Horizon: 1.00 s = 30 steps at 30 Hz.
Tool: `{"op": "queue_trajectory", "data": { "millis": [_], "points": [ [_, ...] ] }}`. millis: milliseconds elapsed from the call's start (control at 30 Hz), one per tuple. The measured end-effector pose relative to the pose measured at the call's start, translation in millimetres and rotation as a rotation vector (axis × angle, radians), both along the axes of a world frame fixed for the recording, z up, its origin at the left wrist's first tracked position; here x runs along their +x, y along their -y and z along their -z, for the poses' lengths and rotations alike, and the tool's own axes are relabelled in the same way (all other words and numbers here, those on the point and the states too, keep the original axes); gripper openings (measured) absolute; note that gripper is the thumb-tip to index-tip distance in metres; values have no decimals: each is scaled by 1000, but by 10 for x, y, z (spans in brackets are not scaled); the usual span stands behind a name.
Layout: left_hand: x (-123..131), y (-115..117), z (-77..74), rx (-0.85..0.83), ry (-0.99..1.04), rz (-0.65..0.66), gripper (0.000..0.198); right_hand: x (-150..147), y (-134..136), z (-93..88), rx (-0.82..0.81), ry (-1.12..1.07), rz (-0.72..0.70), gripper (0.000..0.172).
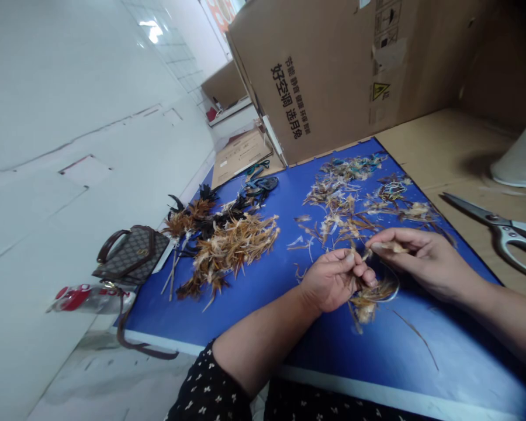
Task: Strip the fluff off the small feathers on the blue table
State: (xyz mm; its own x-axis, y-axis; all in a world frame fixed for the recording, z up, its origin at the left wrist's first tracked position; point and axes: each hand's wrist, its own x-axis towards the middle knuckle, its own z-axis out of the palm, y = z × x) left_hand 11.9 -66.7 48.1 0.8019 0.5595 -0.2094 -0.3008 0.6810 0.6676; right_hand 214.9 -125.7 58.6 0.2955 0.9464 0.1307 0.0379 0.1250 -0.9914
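Both hands meet above the blue tabletop (pixel 254 327), right of its middle. My left hand (pixel 335 280) is closed in a pinch on a strand of brown feathers (pixel 366 310), whose lower end hangs beneath the fingers with a pale cord looping out of it. Close beside it, my right hand (pixel 414 254) pinches a light brown feather tuft (pixel 394 247) between thumb and forefinger. Fingers partly cover where the feathers and cord join. Just beyond the hands lie scattered loose feathers and scraps (pixel 337 216), brown and cream, with some teal ones farther back.
Bundled brown feathers (pixel 232 245) and black ones (pixel 206 225) lie at the left. Scissors (pixel 499 225) rest on cardboard at the right, near a pale cone-shaped object (pixel 521 152). A large cardboard box (pixel 333 76) stands behind. A handbag (pixel 134 254) and plastic bottle (pixel 92 298) sit at the left edge.
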Motion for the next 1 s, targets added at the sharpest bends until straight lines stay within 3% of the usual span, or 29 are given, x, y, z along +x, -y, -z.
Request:
{"op": "queue_trajectory", "data": {
  "millis": [100,367,667,900,1000],
  "points": [
    [10,-10,33,35,-71,-38,31,21,8,14,-54,-72,-212,50],
    [74,19,141,141,-130,-91,50,-39,27,20,-73,-150,-392,49],
    [61,24,197,166,-186,-83,55,-27,35,151,-91,21,-398,51],
    [59,12,164,156,-227,-119,54,71,18,210,-14,183,-198,53],
    [58,8,152,162,-201,-108,55,72,23,202,-13,208,-247,52]
  ]
}}
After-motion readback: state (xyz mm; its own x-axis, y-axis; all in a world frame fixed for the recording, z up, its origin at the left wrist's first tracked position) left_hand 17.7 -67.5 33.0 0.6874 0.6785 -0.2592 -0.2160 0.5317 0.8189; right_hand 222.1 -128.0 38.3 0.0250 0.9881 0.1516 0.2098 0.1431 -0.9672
